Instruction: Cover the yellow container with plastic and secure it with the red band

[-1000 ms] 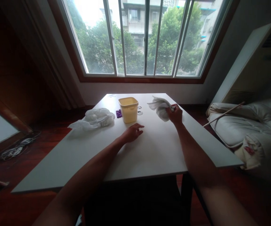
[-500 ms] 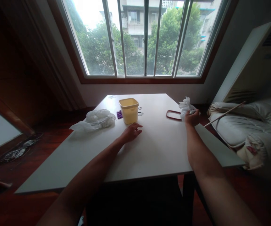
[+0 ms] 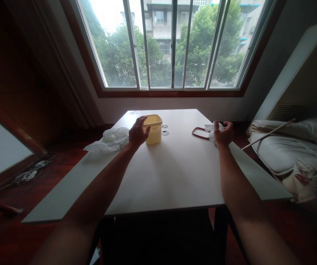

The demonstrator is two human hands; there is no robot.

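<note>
Head view: left hand [image 3: 138, 132] at the yellow tub [image 3: 154, 135], right hand [image 3: 224, 135] by a white bundle [image 3: 210, 128].
The tub stands upright toward the middle of the desk's [image 3: 172, 176] far edge; the bundle is by its right edge, beside a brown loop [image 3: 201, 137]. Left fingers curve at the tub's left rim, though whether they grip it I cannot tell; right fingers are parted and loosely bent, not clenched. Best, I judge, to pinch the rim evenly, keep the tub level, and avoid the crumpled bag [image 3: 107, 140] leftward.
</note>
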